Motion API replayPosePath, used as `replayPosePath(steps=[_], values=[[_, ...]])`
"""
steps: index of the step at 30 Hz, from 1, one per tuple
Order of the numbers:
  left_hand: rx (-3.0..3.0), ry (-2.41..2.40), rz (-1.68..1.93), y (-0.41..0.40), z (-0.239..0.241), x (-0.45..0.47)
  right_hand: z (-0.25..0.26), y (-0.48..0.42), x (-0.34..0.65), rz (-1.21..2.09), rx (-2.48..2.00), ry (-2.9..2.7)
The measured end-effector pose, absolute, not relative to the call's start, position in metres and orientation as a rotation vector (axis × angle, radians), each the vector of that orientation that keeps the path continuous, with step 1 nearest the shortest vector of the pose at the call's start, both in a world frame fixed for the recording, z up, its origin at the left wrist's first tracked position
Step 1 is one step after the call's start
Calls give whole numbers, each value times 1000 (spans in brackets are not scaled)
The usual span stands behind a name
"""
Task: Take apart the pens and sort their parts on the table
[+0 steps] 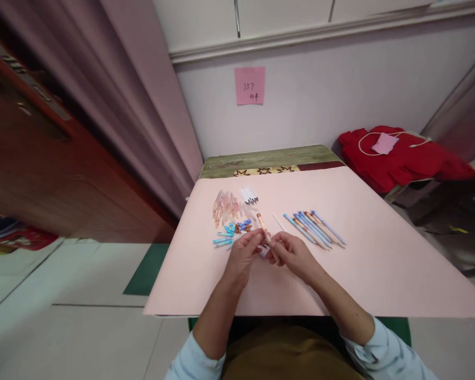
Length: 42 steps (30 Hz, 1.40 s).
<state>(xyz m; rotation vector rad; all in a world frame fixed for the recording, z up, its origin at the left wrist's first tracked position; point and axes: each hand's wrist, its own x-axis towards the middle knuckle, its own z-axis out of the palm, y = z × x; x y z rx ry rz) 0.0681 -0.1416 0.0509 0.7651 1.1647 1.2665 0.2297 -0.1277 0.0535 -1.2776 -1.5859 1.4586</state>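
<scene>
My left hand (243,256) and my right hand (295,254) meet above the pink-covered table, fingers pinched on a slim orange-and-brown pen (260,220). Its brown end points away from me, and the fingers hide part of its body. Just beyond my right hand lies a thin white stick (278,221), like a refill. To the left of the pen are small blue and brown pieces (243,226) and light-blue pen pieces (222,242). Behind them lie a pile of clear pinkish pen parts (224,207) and a row of white sticks with black tips (249,195).
Several pens (316,230) in blue, orange and brown lie side by side on the right of the table (364,279). A pink note (249,86) sticks to the wall. Red cloth (404,163) with a white cable is piled at the right, and a curtain (142,95) hangs at the left.
</scene>
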Motion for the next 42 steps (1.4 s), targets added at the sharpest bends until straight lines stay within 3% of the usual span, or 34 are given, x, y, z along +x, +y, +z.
replayPosePath(steps=[2,8,14,20,26,28,35,38,42], values=[[663,1025,1250,-143,48,71,51,-137,215,1840,-1015,-1305],[490,923,1282,-152,45,58,37,-142,202,2406,-742,-720],[446,834,1335,-157,41,54,31,-138,199,2675,-461,-328],[439,923,1451,-157,35,56,40,-147,185,2427,-805,-651],[383,963,1459,-157,39,54,40,-156,179,1473,-1165,-1462],[343,975,1437,-157,40,52,38,-157,181,1292,-1169,-1567],[389,977,1390,-158,38,50,35,-149,186,2045,-1108,-1107],[373,1032,1418,-158,39,51,33,-146,185,2001,-1100,-1085],[279,1074,1474,-157,37,52,25,-142,185,1646,-1162,-1259]])
